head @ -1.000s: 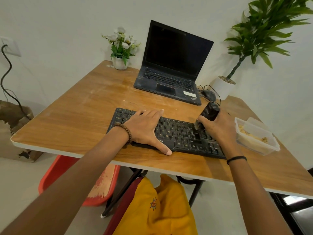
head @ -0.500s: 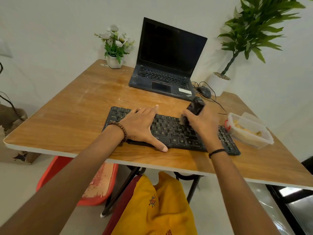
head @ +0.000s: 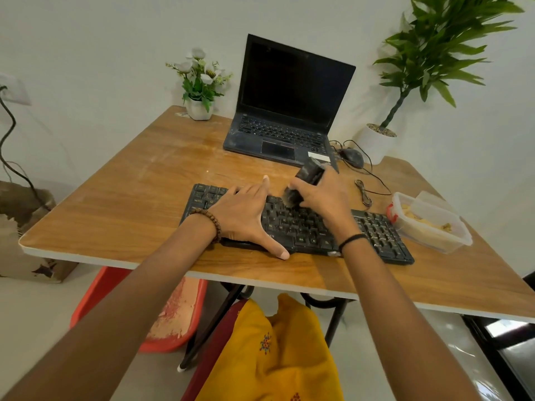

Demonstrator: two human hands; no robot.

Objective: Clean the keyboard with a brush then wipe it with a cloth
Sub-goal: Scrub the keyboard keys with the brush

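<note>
A black keyboard (head: 376,235) lies near the front edge of the wooden table (head: 130,204). My left hand (head: 246,215) rests flat on the keyboard's left half, fingers spread, thumb on the front edge. My right hand (head: 324,195) grips a dark brush (head: 308,176) by its handle. The brush's bristles touch the keys at the upper middle of the keyboard, close to my left index finger. No cloth is visible on the table.
An open black laptop (head: 289,111) stands behind the keyboard. A mouse (head: 351,157) with its cable lies to the laptop's right. A clear plastic box (head: 428,221) sits right of the keyboard. Two potted plants stand at the back: flowers (head: 199,82), a leafy plant (head: 376,140).
My right hand has swept the brush leftward across the keys, from the keyboard's right part to the upper middle. My left hand stayed flat on the left half.
</note>
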